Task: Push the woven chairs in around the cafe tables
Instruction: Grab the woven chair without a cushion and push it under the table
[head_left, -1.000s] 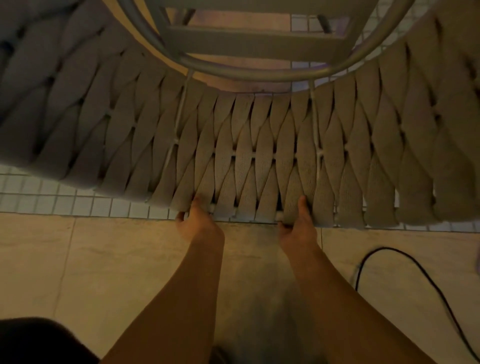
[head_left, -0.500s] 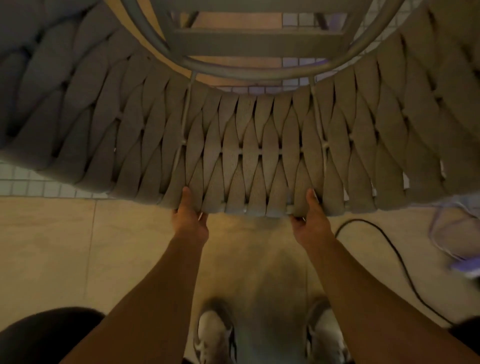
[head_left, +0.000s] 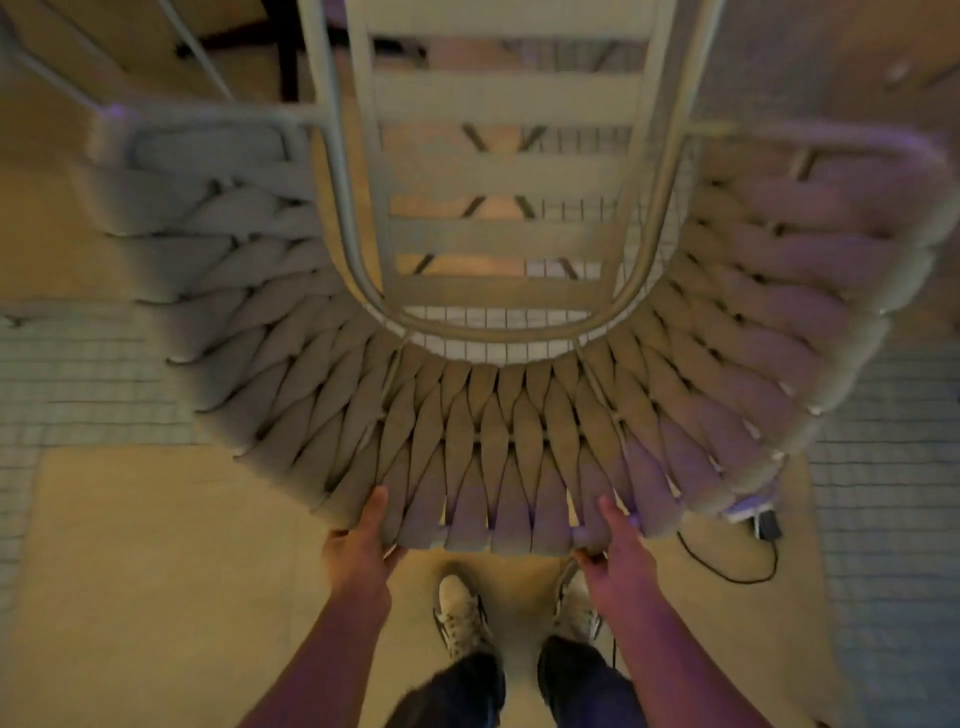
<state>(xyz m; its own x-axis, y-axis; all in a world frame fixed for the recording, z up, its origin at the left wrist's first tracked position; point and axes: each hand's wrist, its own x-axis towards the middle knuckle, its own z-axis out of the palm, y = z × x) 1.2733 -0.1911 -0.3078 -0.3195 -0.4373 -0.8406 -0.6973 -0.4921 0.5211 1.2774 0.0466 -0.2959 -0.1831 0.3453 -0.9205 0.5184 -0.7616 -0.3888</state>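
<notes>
A woven chair (head_left: 498, 447) fills the upper view, seen from above: a curved back of thick beige woven straps around a slatted metal seat (head_left: 504, 171). My left hand (head_left: 363, 545) grips the top rim of the back left of centre, thumb on the weave. My right hand (head_left: 615, 545) grips the same rim right of centre. Both arms reach forward. A dark table leg (head_left: 288, 57) shows beyond the seat at the top left; the tabletop itself is out of view.
My two light shoes (head_left: 460, 613) stand on beige floor just behind the chair. A black cable (head_left: 727, 574) with a small plug lies on the floor at the right. Small white floor tiles (head_left: 78, 384) run left and right under the chair.
The chair has moved forward, away from me, and more of its curved back and seat is in view. Both hands keep their grip on the rim. My feet have stepped up behind it.
</notes>
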